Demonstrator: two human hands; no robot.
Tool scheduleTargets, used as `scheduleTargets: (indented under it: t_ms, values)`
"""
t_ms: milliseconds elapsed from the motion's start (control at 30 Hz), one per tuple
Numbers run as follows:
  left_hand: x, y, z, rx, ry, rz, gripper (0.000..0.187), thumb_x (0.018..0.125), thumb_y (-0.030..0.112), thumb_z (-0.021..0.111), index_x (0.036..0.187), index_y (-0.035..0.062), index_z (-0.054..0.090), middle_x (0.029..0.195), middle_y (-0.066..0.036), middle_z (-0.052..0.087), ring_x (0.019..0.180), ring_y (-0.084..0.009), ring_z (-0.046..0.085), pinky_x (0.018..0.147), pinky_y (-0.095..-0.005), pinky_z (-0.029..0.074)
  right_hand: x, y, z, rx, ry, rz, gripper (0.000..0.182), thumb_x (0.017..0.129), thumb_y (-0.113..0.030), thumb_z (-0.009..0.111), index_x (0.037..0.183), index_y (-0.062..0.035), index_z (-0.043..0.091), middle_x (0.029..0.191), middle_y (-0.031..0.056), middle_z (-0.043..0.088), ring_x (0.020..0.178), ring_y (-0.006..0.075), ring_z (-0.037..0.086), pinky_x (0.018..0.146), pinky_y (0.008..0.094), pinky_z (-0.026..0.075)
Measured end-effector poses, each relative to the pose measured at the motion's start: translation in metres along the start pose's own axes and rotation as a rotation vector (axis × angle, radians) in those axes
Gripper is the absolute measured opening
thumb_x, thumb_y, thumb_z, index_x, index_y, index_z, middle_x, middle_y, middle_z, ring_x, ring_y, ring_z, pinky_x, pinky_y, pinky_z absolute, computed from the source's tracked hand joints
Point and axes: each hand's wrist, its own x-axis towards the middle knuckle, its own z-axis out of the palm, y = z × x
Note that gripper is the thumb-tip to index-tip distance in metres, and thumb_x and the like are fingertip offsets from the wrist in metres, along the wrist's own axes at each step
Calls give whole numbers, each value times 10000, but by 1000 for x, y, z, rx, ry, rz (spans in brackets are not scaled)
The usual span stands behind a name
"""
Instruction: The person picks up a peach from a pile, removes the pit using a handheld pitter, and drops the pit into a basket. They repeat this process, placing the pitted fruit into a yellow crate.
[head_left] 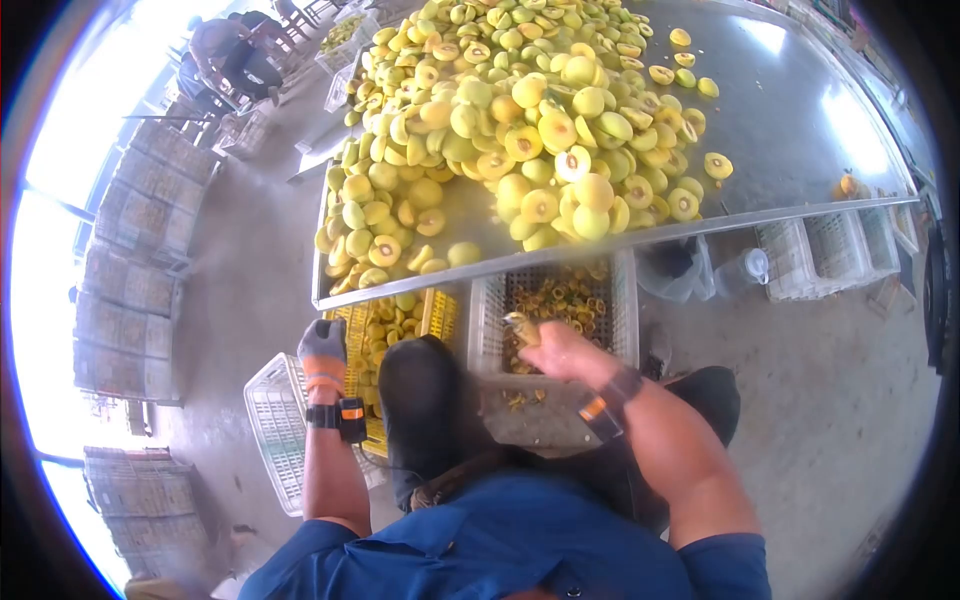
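Note:
My right hand (pixel 560 352), bare, is closed around a short tool with a yellowish handle and a metal tip (pixel 520 326), over a white crate (pixel 625 310) of pit pieces and rings. My left hand (pixel 323 350) wears a grey and orange glove. Its fingers are curled into a fist at the left side of a yellow crate (pixel 440 312) holding halved fruit (pixel 392 330); what it grips, if anything, is hidden. Ahead, a big heap of green-yellow halved peaches (pixel 520 140) covers much of the metal table (pixel 790 130).
A white basket (pixel 275 420) stands left of the yellow crate. Stacked crates (pixel 130 290) line the left side. White crates (pixel 825 255), a clear jug (pixel 745 272) and a plastic bag (pixel 680 268) sit under the table's right. People (pixel 225 55) are seated at the far left.

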Motion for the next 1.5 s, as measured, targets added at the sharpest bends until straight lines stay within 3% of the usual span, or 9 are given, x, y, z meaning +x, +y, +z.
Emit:
scheduleTargets:
  t_ms: [67, 133, 200, 333, 633, 767, 900, 1300, 1500]
  values:
    - [7, 13, 7, 162, 113, 155, 243, 953, 193, 787, 1134, 32, 772, 1073, -143, 780, 926, -275, 736, 872, -382, 570, 24, 33, 8, -298, 133, 63, 349, 961, -279, 693, 1068, 53, 699, 989, 282, 748, 969, 453, 735, 866, 498, 570]
    - [20, 47, 23, 81, 123, 261, 299, 934, 155, 808, 1213, 56, 772, 1239, -147, 763, 1114, -270, 740, 988, -371, 560, 20, 25, 8, -177, 214, -15, 340, 954, -284, 694, 1023, 49, 707, 995, 287, 749, 969, 458, 732, 855, 502, 570]
    - [33, 87, 60, -294, -16, 361, 367, 938, 66, 800, 1299, 50, 739, 1225, -124, 758, 1107, -221, 733, 995, -346, 572, 11, 7, -1, -8, 197, 1, 370, 940, -310, 707, 1005, 54, 705, 987, 308, 738, 972, 486, 718, 847, 512, 565]
    - [29, 210, 107, -230, -156, 715, 457, 904, 171, 826, 1340, 78, 725, 1250, -173, 731, 1073, -318, 749, 959, -398, 589, 17, 13, -2, -79, 273, -165, 400, 934, -291, 668, 1027, 97, 690, 991, 356, 723, 1012, 518, 706, 906, 546, 560]
    - [31, 274, 193, 33, -524, 653, 470, 843, 299, 835, 1266, 108, 759, 1195, -201, 720, 1097, -401, 710, 968, -471, 571, -8, -21, -32, 24, 388, -154, 341, 968, -240, 639, 1104, 73, 644, 985, 362, 710, 996, 549, 685, 901, 583, 543]
    - [26, 250, 183, -243, -463, 528, 505, 796, 264, 896, 1229, 42, 760, 1133, -192, 768, 984, -286, 769, 845, -403, 609, -9, -29, -39, 134, 498, -209, 320, 966, -209, 648, 1118, 72, 644, 1021, 356, 714, 1032, 557, 672, 908, 567, 538]
    - [6, 233, 163, -829, -744, 52, 400, 871, 161, 856, 1208, -15, 731, 1016, -150, 793, 879, -208, 748, 818, -346, 605, -11, -42, -46, 277, 593, -248, 321, 956, -191, 665, 1128, 79, 643, 1040, 358, 713, 1066, 555, 665, 914, 542, 535]
    - [-63, 223, 153, -715, -394, 73, 322, 879, 138, 875, 1106, -34, 724, 948, -109, 781, 840, -164, 706, 758, -310, 570, -3, -33, -32, 386, 392, -285, 279, 975, -184, 613, 1142, 35, 653, 1046, 309, 717, 1056, 518, 673, 920, 542, 531]
    - [-60, 212, 155, -1003, -479, 50, 386, 904, 115, 839, 1230, -38, 703, 1079, -119, 760, 953, -168, 707, 848, -298, 581, -2, -31, -34, 325, 423, -443, 240, 965, -135, 602, 1135, 25, 661, 991, 249, 732, 973, 451, 698, 878, 484, 538]
